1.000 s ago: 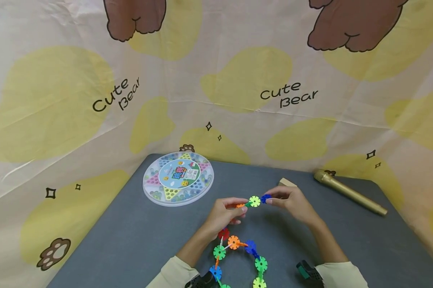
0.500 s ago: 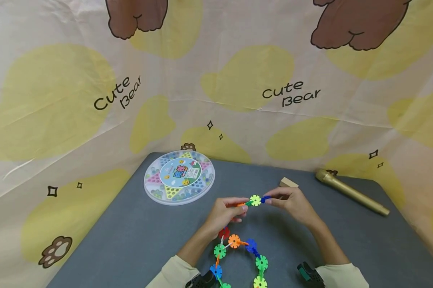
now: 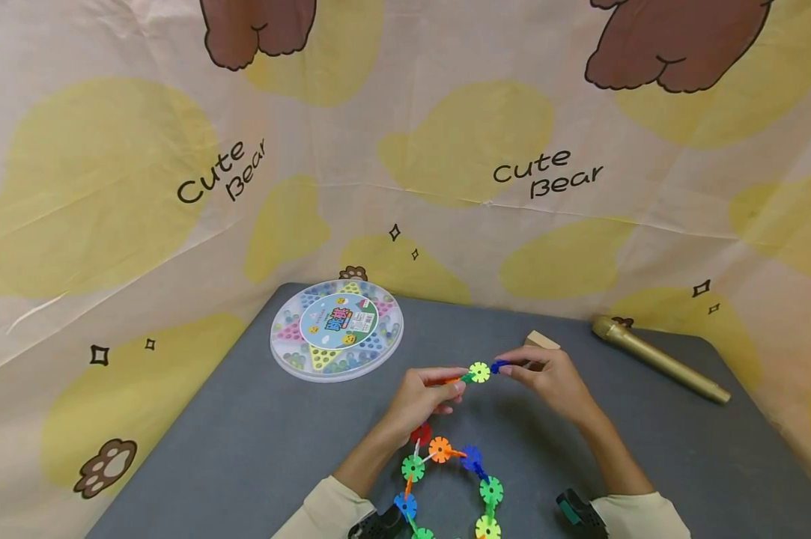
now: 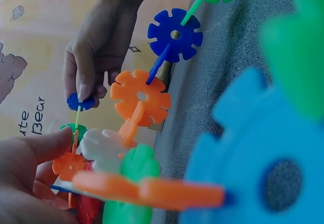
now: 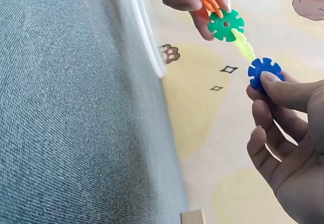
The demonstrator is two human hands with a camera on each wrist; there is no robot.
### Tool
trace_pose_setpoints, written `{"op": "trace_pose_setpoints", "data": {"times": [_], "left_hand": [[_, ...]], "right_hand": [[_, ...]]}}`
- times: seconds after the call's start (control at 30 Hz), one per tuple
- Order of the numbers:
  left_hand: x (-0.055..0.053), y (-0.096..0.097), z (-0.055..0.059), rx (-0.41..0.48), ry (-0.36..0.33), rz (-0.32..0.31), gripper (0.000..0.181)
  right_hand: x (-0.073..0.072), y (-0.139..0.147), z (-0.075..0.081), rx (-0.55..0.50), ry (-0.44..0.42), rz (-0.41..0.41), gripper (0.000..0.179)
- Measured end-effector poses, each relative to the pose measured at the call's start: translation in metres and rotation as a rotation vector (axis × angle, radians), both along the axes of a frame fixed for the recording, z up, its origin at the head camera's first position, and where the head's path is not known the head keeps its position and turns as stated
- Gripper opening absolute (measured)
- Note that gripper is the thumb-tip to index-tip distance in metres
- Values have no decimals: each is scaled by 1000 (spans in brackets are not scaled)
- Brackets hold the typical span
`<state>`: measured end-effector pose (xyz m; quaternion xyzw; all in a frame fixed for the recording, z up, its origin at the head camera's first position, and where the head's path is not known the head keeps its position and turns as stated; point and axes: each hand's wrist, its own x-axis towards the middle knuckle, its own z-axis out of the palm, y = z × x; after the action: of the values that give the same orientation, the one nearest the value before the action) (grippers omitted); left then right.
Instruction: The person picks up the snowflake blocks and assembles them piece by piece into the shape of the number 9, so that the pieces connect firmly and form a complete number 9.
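Note:
My right hand pinches a blue notched disc between thumb and forefinger. That disc meets the edge of a yellow-green disc, which is slotted into a green disc. On the other side my left hand grips the chain at an orange disc, its fingers hiding part of it. From there the chain runs down through a red disc and a green disc to a loop near the table's front, with orange and dark blue discs.
A round board-game box lies at the back left of the grey table. Behind my right hand is a small wooden block, and a gold microphone lies at the right. A printed cloth hangs behind the table.
The blue disc has turned in my right fingers and now looks more edge-on in the head view. My left hand has kept its grip. The head view has shifted slightly.

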<state>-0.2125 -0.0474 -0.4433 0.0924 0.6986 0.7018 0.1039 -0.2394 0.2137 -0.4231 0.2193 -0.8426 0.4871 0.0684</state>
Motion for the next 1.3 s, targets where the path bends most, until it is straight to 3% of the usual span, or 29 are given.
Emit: {"op": "trace_pose_setpoints", "data": {"times": [0.3, 0.5, 0.8, 1.1, 1.3], "left_hand": [[2, 0, 2, -31, 18, -33, 27], [1, 0, 2, -35, 30, -46, 25], [-1, 1, -1, -9, 26, -59, 23], [-1, 2, -4, 30, 15, -62, 23], [0, 2, -2, 35, 11, -63, 23]], "right_hand": [[-2, 6, -3, -17, -2, 119, 16], [-2, 11, -2, -38, -14, 152, 17], [-3, 11, 2, -62, 12, 261, 18], [-1, 12, 4, -44, -80, 215, 19], [-1, 10, 3, -70, -58, 208, 16]]}}
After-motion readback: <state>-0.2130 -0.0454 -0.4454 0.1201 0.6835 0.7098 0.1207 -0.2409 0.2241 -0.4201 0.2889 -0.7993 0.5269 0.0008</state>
